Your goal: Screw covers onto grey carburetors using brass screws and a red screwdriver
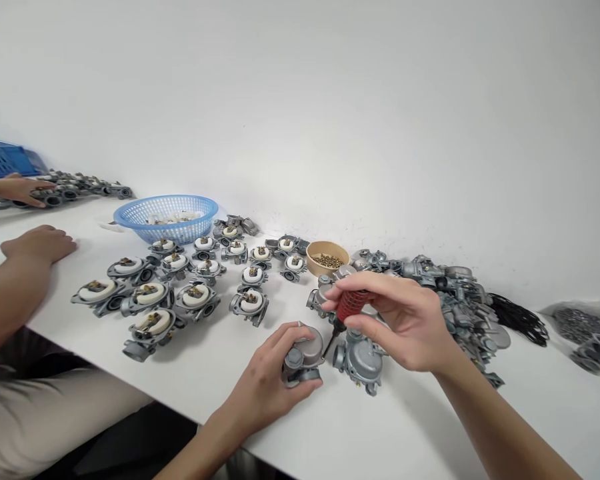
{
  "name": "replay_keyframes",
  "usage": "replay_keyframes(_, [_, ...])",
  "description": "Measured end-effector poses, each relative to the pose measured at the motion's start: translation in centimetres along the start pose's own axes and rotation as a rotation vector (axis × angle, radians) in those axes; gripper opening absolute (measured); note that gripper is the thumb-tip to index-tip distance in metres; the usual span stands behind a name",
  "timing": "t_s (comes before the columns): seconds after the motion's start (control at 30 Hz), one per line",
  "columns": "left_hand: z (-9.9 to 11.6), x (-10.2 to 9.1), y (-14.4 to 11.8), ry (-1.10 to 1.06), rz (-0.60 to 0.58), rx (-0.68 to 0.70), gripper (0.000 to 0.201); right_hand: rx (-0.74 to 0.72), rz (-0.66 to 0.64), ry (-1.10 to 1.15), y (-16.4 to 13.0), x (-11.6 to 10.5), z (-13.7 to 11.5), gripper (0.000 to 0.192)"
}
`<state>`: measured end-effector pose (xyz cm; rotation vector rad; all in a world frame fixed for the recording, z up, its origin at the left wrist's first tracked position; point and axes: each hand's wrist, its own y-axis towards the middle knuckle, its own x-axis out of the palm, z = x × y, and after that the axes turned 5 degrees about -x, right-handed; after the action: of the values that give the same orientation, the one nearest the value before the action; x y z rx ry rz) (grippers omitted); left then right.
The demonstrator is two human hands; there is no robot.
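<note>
Near the desk's front edge, the left hand has its grip wrapped around a grey carburetor. The right hand pinches a red-handled screwdriver, its long axis slanting down-left, tip meeting the carburetor. A co-worker's hand rests at the left edge.

No legible text or labels anywhere.

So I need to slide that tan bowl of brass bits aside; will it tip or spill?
The tan bowl looks low and wide, so probably won't tip. Its small brass pieces look loose, so a jolt might scatter them. Likely light; push gently.
</note>
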<state>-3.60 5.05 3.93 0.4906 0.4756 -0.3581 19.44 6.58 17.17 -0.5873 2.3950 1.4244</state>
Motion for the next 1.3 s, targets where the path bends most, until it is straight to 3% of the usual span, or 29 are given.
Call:
replay_keyframes(0.13, [0.0,0.0,0.0,0.003,-0.002,0.006,0.058,-0.093,0.076,-0.104,0.2,0.0,0.2,0.053])
replay_keyframes(0.33, [0.2,-0.1,0.0,0.001,0.003,0.002,0.057,0.005,-0.047,-0.042,0.2,-0.5,-0.7,0.045])
replay_keyframes(0.53, [0.1,0.1,0.0,0.035,0.024,0.009,0.060,-0.122,0.022,-0.155,0.3,-0.4,-0.2,0.050])
replay_keyframes(0.63, [0.0,0.0,0.0,0.027,0.021,0.015,0.058,-0.088,-0.016,-0.152,0.3,-0.6,-0.5,0.042])
replay_keyframes(0.77, [0.1,-0.1,0.0,0.028,0.024,0.017,0.055,-0.043,-0.082,-0.073,0.2,-0.7,-0.9,0.045])
replay_keyframes(0.97, [0.3,-0.2,0.0,0.034,0.020,0.013,0.053,-0.213,0.055,-0.297,0.2,-0.1,-0.2,0.048])
replay_keyframes(1.13, [0.5,-0.3,0.0,0.034,0.005,-0.006,0.053,-0.045,-0.023,-0.072,0.1,0.1,-0.4,0.049])
replay_keyframes(1.3, [0.5,-0.3,-0.1,0.045,0.012,0.004,0.055,-0.236,0.095,-0.320,0.3,0.3,0.2,0.053])
